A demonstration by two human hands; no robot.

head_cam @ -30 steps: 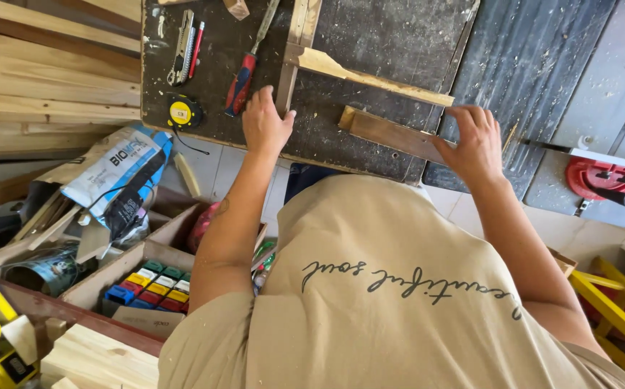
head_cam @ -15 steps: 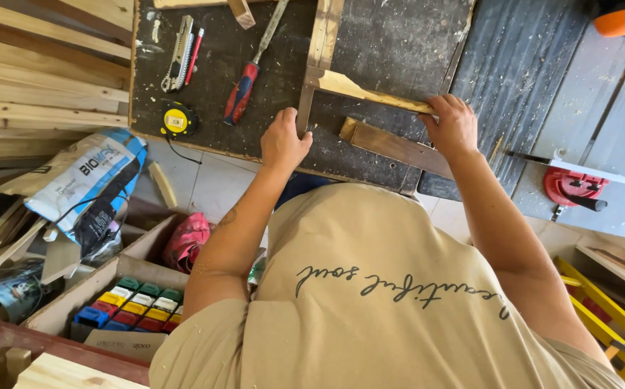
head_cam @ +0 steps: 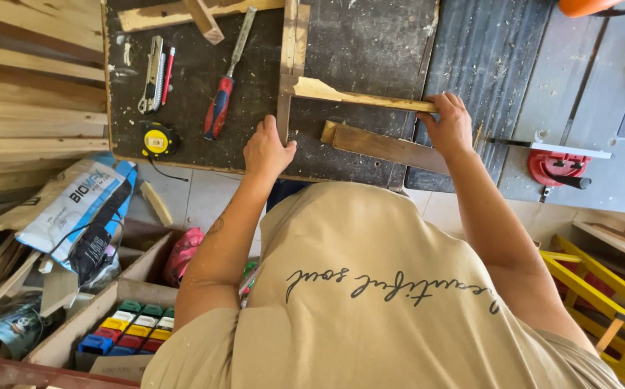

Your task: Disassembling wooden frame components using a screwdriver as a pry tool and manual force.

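While left hand grips upright strip, right hand pinches crosspiece.

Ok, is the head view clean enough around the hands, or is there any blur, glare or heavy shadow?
Head view: sharp and evenly lit, no glare; left hand and right hand on the wood strips are crisp, with soft shadows only; the edges bend a little from the wide lens.

i see rough pale wood in the thin strip and upright slat. at seven o'clock, the brown offcut looks smoother. the dark board is matt, dusty. the chisel has a glossy plastic handle and dull metal blade.
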